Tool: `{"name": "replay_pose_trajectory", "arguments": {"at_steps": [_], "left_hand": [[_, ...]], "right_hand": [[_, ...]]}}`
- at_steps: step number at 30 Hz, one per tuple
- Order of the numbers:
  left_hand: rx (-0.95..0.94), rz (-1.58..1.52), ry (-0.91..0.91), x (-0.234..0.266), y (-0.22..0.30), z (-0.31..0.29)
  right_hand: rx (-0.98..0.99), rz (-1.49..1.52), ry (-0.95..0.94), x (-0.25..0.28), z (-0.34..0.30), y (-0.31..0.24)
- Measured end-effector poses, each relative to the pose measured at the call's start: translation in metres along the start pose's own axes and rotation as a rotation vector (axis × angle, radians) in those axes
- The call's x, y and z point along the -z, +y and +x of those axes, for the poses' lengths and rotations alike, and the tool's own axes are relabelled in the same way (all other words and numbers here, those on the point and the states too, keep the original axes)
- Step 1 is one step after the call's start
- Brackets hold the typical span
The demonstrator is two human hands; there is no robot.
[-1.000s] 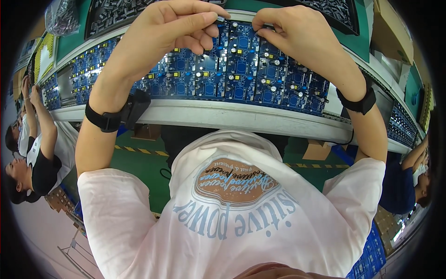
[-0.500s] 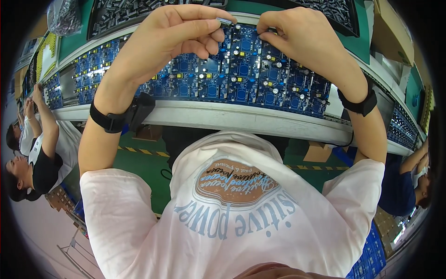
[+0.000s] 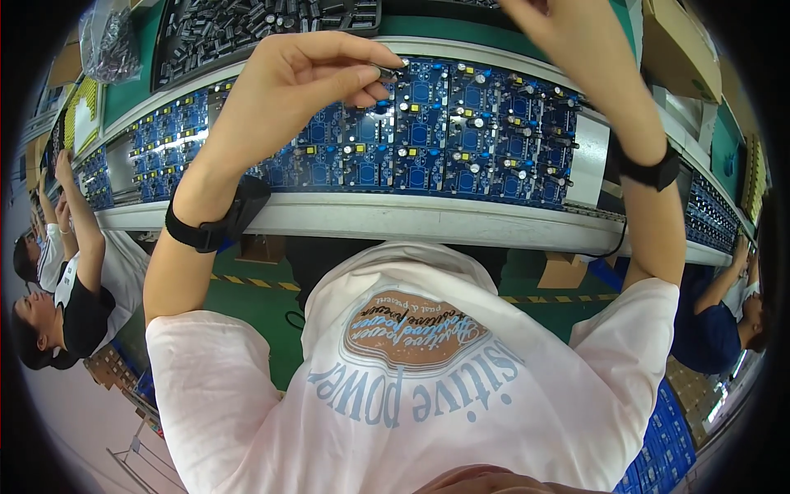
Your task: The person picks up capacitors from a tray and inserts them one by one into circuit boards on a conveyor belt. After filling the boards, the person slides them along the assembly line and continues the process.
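My left hand [image 3: 309, 78] pinches a small dark capacitor [image 3: 387, 74] between thumb and forefinger, just above the far edge of the blue circuit boards [image 3: 424, 136]. The boards lie joined in a panel, dotted with yellow, blue and silver-topped parts. My right hand [image 3: 568, 37] is raised beyond the boards on the right, near the far parts tray [image 3: 448, 8]. Its fingers run up to the picture's top edge and are smeared, so what they hold cannot be made out. Both wrists wear black bands.
A black tray [image 3: 164, 62] full of loose capacitors stands behind the boards at left. The pale conveyor rail [image 3: 428, 218] runs along the near side. A plastic bag [image 3: 109, 49] sits at far left, a cardboard box [image 3: 679, 49] at far right. Other people work on both sides.
My right hand has left the boards and moved up and right, toward the far tray. My left hand still pinches the capacitor over the boards. The whole view has shifted slightly.
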State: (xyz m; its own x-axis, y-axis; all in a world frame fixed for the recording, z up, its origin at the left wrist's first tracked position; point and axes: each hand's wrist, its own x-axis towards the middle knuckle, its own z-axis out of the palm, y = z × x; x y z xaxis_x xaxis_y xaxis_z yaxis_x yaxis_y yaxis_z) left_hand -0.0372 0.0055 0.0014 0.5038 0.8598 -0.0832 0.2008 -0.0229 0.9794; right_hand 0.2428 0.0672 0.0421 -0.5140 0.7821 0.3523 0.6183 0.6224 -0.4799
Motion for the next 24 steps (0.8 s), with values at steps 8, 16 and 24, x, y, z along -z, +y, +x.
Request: {"name": "replay_pose_trajectory", "arguments": {"at_steps": [8,16,24], "left_hand": [[-0.089,0.150,0.063,-0.010,0.008,0.008],[0.029,0.017,-0.022,-0.004,0.001,0.010],[0.019,0.092,0.031,-0.011,0.005,0.009]], "right_hand": [[-0.063,-0.405,-0.106,-0.004,0.029,0.058],[0.077,-0.229,-0.113,0.005,0.016,0.058],[0.034,-0.227,0.064,0.007,-0.002,0.086]]}}
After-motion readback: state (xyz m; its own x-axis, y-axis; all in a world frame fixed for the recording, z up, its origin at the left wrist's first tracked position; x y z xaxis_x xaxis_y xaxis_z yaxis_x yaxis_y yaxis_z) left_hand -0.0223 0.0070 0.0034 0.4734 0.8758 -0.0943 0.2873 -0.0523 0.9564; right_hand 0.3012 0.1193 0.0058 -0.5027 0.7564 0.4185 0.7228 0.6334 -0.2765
